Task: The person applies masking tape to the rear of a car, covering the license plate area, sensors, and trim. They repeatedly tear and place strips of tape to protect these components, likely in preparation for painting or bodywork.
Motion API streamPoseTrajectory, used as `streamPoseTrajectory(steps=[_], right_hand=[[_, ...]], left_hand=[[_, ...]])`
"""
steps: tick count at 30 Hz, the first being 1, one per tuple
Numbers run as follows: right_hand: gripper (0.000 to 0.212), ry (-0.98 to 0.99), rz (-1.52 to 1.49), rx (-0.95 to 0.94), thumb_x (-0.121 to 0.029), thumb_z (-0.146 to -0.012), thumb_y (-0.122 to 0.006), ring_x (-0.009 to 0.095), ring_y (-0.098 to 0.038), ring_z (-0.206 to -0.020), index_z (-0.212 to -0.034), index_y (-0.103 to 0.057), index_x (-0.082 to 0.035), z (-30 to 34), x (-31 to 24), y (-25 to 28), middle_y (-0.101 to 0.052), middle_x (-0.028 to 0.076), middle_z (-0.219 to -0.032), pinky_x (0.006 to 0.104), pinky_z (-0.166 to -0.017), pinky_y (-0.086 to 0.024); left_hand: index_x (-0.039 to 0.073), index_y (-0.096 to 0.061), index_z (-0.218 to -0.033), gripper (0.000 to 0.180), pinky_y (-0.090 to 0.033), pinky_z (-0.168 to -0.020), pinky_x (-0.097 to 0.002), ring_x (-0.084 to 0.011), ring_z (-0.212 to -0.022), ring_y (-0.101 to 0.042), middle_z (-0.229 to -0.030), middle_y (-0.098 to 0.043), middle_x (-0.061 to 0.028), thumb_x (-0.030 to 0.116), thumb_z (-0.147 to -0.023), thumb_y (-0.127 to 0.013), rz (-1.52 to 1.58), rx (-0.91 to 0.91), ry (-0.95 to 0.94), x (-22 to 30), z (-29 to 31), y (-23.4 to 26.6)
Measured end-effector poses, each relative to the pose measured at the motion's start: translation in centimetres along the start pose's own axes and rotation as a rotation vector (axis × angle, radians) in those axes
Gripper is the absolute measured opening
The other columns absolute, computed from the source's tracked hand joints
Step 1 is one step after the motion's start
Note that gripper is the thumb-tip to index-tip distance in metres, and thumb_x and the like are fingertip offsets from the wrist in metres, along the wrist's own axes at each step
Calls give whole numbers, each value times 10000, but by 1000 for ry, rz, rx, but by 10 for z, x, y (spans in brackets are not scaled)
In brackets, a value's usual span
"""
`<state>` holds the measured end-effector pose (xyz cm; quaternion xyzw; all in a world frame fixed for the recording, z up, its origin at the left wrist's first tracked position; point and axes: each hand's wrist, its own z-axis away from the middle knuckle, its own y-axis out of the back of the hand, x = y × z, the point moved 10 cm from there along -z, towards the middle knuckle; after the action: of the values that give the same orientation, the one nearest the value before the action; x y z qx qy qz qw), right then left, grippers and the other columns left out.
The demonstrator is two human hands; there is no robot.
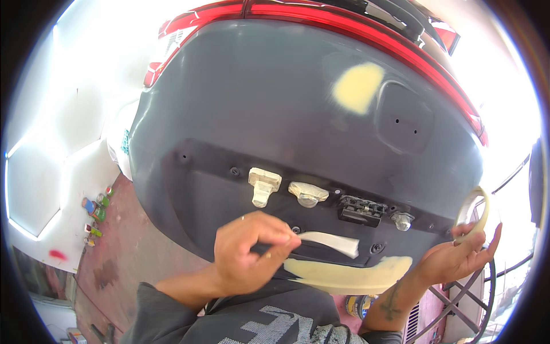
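Note:
My left hand (249,252) is closed in a pinch on one end of a short strip of masking tape (331,241). The strip's free end points right, in front of the lower part of a dark grey car tailgate (263,97). Out at the right, my right hand (458,261) holds a roll of masking tape (486,213) hooked on its fingers, some of them stretched out. Tape covers a fitting (264,184) and a rounded part (309,193) on the tailgate. Beside them sit a bare black module (362,211) and a partly wrapped fitting (402,221).
Pale yellow patches mark the tailgate's upper right (359,88) and lower edge (349,276). A red light bar (321,17) crosses its top. Several spray cans (94,211) stand on the reddish floor (129,246) at left. A black metal frame (467,298) stands at lower right.

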<state>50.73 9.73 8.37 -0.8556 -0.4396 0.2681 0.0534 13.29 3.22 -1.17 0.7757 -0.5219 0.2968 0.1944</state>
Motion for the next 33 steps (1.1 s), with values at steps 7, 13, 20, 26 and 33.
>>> streamPoseTrajectory(steps=[7, 13, 20, 26, 33], right_hand=[[561, 550, 54, -1075, -292, -687, -1036, 238, -574, -970, -1225, -884, -338, 113, -83, -116, -540, 4, -1087, 457, -894, -387], [601, 619, 12, -870, -107, -723, -963, 224, -585, -958, -1247, -874, -386, 115, -70, -133, -548, 7, -1111, 439, -869, -400], [430, 631, 21, -980, -134, -757, -938, 242, -606, -1012, -1141, -876, -318, 124, -69, -148, -593, 4, -1110, 474, -893, -435], [340, 629, 112, -1012, -153, -737, -942, 254, -616, -1055, -1056, -878, -253, 128, -52, -147, -618, 1, -1110, 486, -934, -451], [329, 587, 112, -1044, -139, -703, -943, 258, -629, -1080, -1019, -881, -207, 133, -51, -148, -636, -5, -1110, 488, -955, -453]], left_hand=[[19, -684, -1017, 170, -560, -717, -236, -71, -796, -696, -942, -755, -41, 44, -1027, -851, 212, -49, 483, -58, -40, 6], [32, -679, -1008, 166, -523, -680, -209, -33, -753, -667, -883, -738, -7, 57, -1033, -842, 119, -181, 582, -60, -57, -8], [45, -674, -973, 171, -434, -643, -208, -2, -712, -559, -826, -682, 40, 62, -1037, -832, -82, -169, 482, -53, -64, -8], [51, -675, -982, 168, -425, -652, -218, -7, -720, -544, -825, -680, 41, 77, -1045, -829, -161, -178, 464, -54, -62, -5], [51, -678, -1021, 145, -425, -677, -215, -5, -737, -551, -854, -698, 38, 76, -1063, -814, -77, -147, 470, -57, -62, -8]])
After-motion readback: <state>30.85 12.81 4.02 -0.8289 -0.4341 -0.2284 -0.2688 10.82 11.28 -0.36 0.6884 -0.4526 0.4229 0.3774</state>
